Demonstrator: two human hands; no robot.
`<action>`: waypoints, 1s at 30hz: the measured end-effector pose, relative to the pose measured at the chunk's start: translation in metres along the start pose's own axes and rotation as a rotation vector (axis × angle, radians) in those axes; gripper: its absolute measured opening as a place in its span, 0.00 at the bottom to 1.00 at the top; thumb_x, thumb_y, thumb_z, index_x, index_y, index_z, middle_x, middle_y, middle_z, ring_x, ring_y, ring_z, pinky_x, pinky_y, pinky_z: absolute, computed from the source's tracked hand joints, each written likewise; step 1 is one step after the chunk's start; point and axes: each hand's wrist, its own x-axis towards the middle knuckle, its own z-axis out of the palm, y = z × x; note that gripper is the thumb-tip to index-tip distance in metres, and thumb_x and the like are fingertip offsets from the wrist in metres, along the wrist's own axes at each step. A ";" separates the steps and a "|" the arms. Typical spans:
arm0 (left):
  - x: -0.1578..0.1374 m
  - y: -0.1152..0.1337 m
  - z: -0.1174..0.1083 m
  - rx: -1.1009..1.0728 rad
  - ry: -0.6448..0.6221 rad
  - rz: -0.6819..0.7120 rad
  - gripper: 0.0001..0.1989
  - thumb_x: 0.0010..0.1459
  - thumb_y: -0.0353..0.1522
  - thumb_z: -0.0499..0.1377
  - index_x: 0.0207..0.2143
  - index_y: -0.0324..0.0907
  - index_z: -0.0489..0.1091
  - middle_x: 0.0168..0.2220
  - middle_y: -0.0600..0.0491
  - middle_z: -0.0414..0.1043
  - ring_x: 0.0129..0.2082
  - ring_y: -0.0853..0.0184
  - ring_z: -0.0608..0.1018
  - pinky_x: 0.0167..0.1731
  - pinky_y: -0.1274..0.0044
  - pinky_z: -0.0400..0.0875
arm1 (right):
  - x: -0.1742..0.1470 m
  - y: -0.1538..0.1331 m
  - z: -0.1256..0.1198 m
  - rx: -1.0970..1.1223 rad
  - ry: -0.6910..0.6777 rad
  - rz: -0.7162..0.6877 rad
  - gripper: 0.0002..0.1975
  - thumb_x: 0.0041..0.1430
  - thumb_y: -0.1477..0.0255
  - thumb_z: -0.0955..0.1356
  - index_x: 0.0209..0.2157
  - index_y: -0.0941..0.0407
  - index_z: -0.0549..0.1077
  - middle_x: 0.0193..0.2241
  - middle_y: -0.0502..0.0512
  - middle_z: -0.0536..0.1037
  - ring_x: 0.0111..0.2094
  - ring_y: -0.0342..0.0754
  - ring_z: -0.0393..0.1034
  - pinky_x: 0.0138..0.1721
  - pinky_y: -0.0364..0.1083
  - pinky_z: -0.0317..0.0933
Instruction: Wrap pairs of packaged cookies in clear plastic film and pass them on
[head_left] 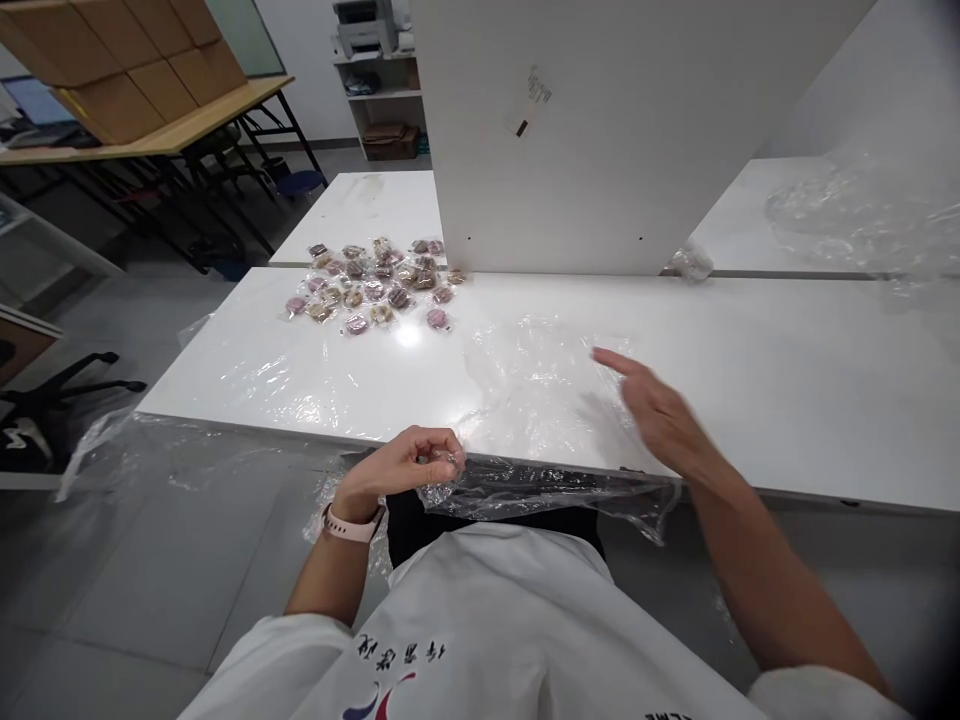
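At the table's front edge, my left hand (431, 462) pinches a gathered bit of clear plastic film (544, 375). The film spreads over the white table (780, 385) to the right of that hand and hangs down in front of my lap. My right hand (660, 405) hovers near the film's right side, its index finger stretched out to the left and the other fingers partly hidden and slightly blurred. Nothing shows in it. Several small individually wrapped pink and brown sweets (375, 285) lie in a loose cluster at the back left.
An upright white panel (600, 140) stands along the table's back. More clear film (285, 385) covers the left part and drapes off the corner. Crumpled plastic (862, 210) lies at the back right. Cardboard boxes (150, 60) are stacked on a wooden table (225, 105) behind.
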 end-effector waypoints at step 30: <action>0.140 -0.034 -0.158 1.031 0.974 -0.176 0.20 0.65 0.23 0.46 0.56 0.38 0.67 0.52 0.39 0.67 0.58 0.47 0.64 0.58 0.52 0.57 | 0.105 0.105 0.050 -0.534 -0.107 -0.117 0.29 0.71 0.53 0.52 0.66 0.46 0.64 0.69 0.51 0.59 0.71 0.53 0.49 0.68 0.61 0.46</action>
